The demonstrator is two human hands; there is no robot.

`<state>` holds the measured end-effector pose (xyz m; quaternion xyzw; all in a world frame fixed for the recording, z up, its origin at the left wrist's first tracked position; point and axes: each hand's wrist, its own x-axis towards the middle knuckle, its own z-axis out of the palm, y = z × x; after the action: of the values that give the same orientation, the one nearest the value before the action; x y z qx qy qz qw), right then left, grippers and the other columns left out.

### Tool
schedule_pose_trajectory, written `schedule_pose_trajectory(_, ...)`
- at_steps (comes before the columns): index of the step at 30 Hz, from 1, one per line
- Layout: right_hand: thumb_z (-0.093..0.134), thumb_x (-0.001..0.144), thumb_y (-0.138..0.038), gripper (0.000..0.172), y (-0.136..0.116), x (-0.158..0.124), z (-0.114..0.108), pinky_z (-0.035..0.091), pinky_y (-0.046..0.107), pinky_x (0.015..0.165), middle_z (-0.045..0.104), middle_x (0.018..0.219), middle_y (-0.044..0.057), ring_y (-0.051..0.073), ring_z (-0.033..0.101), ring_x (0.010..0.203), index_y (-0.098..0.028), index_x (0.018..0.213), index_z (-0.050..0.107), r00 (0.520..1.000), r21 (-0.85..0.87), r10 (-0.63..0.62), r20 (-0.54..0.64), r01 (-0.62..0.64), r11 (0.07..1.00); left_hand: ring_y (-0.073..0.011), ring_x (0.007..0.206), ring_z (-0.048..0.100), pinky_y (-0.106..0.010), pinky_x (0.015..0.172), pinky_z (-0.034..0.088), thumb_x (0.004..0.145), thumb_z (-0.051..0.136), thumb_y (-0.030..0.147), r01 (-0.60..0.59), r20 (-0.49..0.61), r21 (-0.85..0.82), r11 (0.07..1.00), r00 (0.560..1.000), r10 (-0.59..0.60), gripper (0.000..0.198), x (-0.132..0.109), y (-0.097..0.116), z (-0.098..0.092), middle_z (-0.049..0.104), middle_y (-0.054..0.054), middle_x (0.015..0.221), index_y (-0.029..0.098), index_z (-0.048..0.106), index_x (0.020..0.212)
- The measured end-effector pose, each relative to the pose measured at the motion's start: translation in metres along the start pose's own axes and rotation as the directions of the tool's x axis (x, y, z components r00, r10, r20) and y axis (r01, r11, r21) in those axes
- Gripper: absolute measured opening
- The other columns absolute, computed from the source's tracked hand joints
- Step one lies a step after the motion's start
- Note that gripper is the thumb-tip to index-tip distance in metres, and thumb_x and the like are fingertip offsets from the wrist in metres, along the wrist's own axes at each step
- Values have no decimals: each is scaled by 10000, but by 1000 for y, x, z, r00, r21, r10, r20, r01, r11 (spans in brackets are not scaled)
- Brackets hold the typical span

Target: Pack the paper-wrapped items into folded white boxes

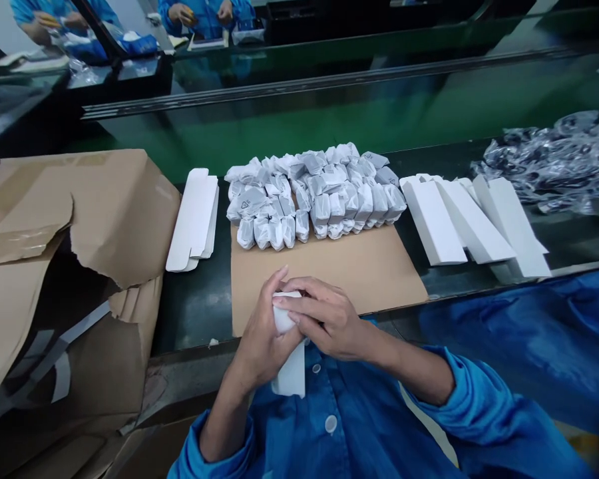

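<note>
Close to my chest I hold a narrow white carton (290, 372) with both hands. My left hand (267, 339) is wrapped round its side, the thumb hidden in part. My right hand (329, 319) has its fingers pressed on the carton's upper end. Whether anything is inside the carton cannot be seen. Just beyond my hands lies a brown cardboard sheet (329, 266), with several rows of small white-wrapped packages (324, 186) stacked on its far part.
Flat white cartons (194, 219) lie left of the sheet, and more white cartons (472, 219) overlap at its right. A torn cardboard box (144, 193) stands far left. Bagged dark items (554, 163) pile up at right. Two co-workers (204, 16) work across the green bench.
</note>
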<state>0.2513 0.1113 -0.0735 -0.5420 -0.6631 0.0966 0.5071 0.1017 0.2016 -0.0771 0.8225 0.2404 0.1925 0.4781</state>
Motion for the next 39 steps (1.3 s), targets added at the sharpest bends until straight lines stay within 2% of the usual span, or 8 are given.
schedule_pose_trajectory(7, 494, 1018, -331, 379, 19, 92, -9, 541, 425, 986, 575, 1423, 106, 268, 568, 1276, -203, 1363, 585, 947, -334, 60, 317, 52, 941, -254, 1112, 663, -396, 925, 562, 850, 682, 464, 53, -528, -222, 974, 833, -166, 587, 23, -30, -5, 607, -125, 1249, 215, 463, 1334)
schedule_pose_trajectory(14, 402, 929, 27, 333, 78, 202, 6, 461, 473, 980, 660, 1174, 144, 312, 526, 1224, -111, 1108, 648, 835, -723, 183, 520, 315, 615, -175, 803, 679, -313, 736, 557, 885, 601, 519, 131, -596, -207, 970, 769, -231, 427, 48, -46, -16, 678, -49, 978, 200, 572, 1167)
schedule_pose_trajectory(19, 301, 997, -43, 377, 56, 143, -37, 518, 422, 852, 568, 1327, 115, 292, 541, 1197, -197, 1160, 604, 893, -720, 44, 447, 331, 610, -291, 1033, 635, -484, 988, 463, 821, 691, 434, 242, -606, 30, 970, 776, -175, 332, 46, -55, -27, 701, -100, 1063, 183, 694, 1038)
schedule_pose_trajectory(23, 344, 1002, -82, 374, 48, 49, -82, 520, 467, 931, 508, 1461, 100, 301, 488, 1330, -246, 1224, 597, 815, -544, -4, 580, 391, 743, -345, 1292, 534, -538, 1125, 351, 863, 662, 414, 167, -522, 328, 930, 853, 32, 469, 32, -55, -39, 615, -147, 1361, 208, 628, 1282)
schedule_pose_trajectory(26, 425, 981, -81, 473, 53, -8, -94, 461, 504, 1032, 522, 1469, 96, 302, 471, 1367, -292, 1395, 512, 841, -573, 71, 536, 301, 762, -322, 1424, 437, -511, 1174, 323, 884, 655, 464, -261, 33, 571, 778, 955, 296, 663, 20, -44, -48, 494, -101, 1526, 305, 432, 1488)
schedule_pose_trajectory(30, 494, 1010, -310, 394, 47, -35, -70, 515, 418, 852, 683, 1162, 171, 301, 634, 1052, -162, 1370, 556, 935, -812, 347, 72, -148, 565, -309, 1390, 474, -542, 1169, 315, 928, 612, 352, -586, 537, 538, 606, 792, 290, 578, 21, -36, -49, 544, -51, 1485, 387, 430, 1475)
schedule_pose_trajectory(35, 582, 951, -485, 578, 43, -21, -37, 501, 436, 859, 685, 1089, 201, 330, 604, 1023, -68, 1351, 567, 864, -783, 502, -37, -338, 523, -294, 959, 655, -398, 778, 520, 917, 599, 449, -521, 435, 668, 532, 853, 289, 381, 30, -39, -39, 706, -119, 1077, 230, 628, 1228)
schedule_pose_trajectory(39, 626, 928, -314, 480, 53, -19, -56, 489, 464, 938, 664, 1157, 176, 336, 575, 1097, -83, 1345, 570, 848, -750, 530, 13, -343, 566, -321, 1077, 634, -412, 831, 516, 918, 570, 533, -420, 312, 725, 545, 907, 284, 604, 32, -38, -29, 646, -171, 1249, 171, 496, 1396)
